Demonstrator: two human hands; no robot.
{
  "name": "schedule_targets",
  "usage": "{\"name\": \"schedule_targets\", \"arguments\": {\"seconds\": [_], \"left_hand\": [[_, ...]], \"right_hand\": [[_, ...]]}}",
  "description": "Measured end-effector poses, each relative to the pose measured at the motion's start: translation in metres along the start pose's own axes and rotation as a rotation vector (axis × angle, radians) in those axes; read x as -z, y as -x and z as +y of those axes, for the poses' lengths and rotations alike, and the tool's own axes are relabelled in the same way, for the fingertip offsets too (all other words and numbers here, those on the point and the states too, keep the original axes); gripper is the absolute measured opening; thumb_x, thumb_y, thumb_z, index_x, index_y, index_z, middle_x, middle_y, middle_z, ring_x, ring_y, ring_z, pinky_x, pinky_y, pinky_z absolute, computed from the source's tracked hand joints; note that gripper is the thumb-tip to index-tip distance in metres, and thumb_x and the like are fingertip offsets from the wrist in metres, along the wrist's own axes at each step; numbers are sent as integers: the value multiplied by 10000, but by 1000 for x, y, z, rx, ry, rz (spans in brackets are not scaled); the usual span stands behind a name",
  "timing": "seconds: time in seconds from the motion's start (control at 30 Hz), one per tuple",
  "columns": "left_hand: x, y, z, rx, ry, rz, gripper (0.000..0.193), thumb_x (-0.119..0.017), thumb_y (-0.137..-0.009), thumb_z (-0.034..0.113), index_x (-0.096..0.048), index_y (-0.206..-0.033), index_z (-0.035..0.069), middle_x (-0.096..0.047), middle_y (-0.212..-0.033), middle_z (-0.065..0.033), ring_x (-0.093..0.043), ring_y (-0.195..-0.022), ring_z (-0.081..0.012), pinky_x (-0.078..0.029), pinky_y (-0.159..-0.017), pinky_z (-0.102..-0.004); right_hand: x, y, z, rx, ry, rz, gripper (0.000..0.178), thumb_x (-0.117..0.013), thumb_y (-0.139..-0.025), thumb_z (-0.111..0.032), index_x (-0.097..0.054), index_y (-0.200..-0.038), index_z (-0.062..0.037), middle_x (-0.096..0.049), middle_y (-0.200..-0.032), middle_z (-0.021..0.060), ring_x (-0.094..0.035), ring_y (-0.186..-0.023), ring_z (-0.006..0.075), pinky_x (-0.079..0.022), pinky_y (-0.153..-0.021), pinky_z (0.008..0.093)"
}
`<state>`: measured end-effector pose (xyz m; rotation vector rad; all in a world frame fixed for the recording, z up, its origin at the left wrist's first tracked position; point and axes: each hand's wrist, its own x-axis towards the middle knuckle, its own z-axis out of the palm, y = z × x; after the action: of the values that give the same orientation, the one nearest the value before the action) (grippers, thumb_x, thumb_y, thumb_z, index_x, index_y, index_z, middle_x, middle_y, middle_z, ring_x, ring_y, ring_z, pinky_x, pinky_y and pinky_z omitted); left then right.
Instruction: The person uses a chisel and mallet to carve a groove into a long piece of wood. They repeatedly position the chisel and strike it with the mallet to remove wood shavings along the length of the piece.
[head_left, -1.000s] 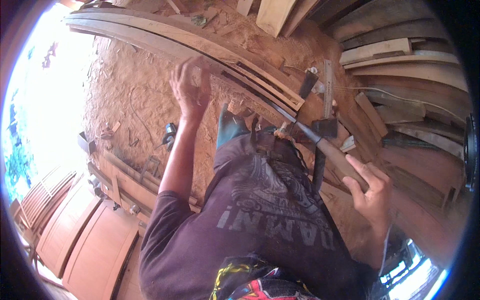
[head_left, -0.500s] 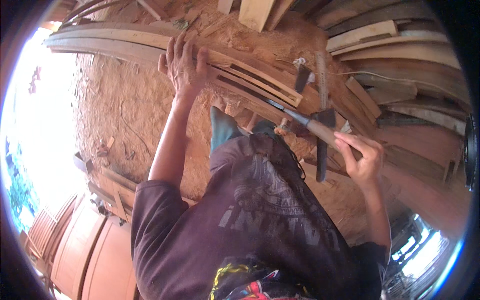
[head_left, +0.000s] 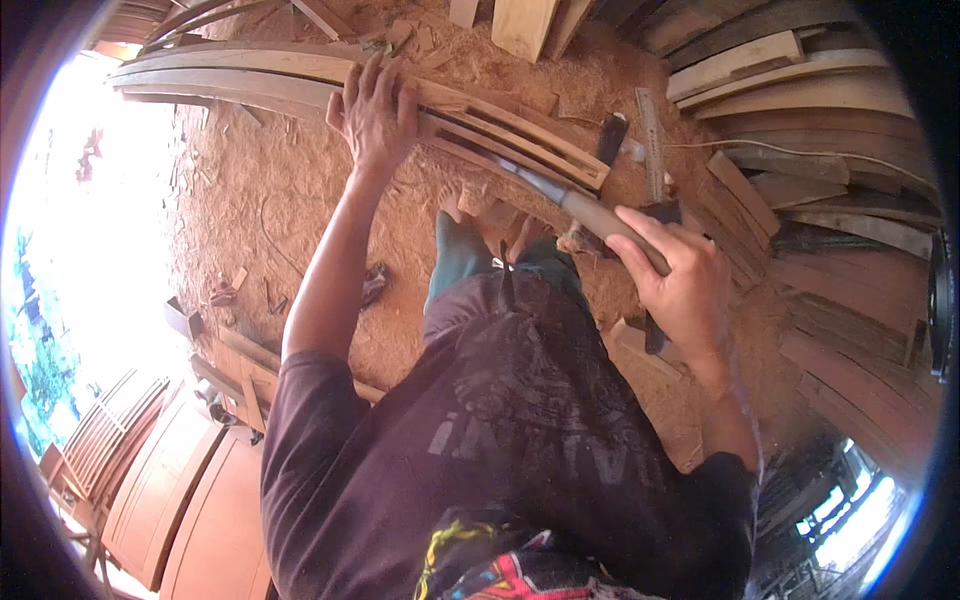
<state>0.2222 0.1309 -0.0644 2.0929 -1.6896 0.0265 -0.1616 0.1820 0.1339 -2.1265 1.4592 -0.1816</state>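
Note:
Two long curved wooden pieces lie side by side, a far one and a near one, with long narrow slots cut in their right ends. My left hand rests across both of them, fingers stretched out and a little apart. My right hand is closed round the wooden handle of a chisel. The chisel points up and to the left, its metal blade lying low along the slot of the near piece. My right palm hides the handle's end.
Wood shavings cover the ground. A dark-handled tool and a long flat strip lie by the slotted ends. Boards are stacked at the far right; reddish-brown panels stand at the lower left. My bare feet are below the wood.
My right hand has moved left with the chisel, whose blade has slid further along the near piece toward my left hand. My left hand keeps its place on the wood.

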Motion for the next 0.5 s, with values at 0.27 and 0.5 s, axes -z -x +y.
{"name": "schedule_targets", "arguments": {"seconds": [0.27,0.5], "left_hand": [[3,-9,4,-27,65,84,462,-544,-1042,436,-664,-1410,185,-571,-1552,-90,-412,-1503,-345,-142,-1246,-561],[1,-17,2,-11,30,33,458,-542,-1040,429,-675,-1373,143,-584,-1530,-87,-406,-1505,-340,-149,-1238,-568]], "right_hand": [[65,21,37,19,-93,-95,455,-894,-840,-175,-776,-1271,-92,-791,-1005,192,-784,-880,305,-583,-761,378],[30,6,37,-6,-71,-116,462,-866,-868,-168,-762,-1316,-125,-779,-992,200,-777,-888,340,-589,-756,410]]}}
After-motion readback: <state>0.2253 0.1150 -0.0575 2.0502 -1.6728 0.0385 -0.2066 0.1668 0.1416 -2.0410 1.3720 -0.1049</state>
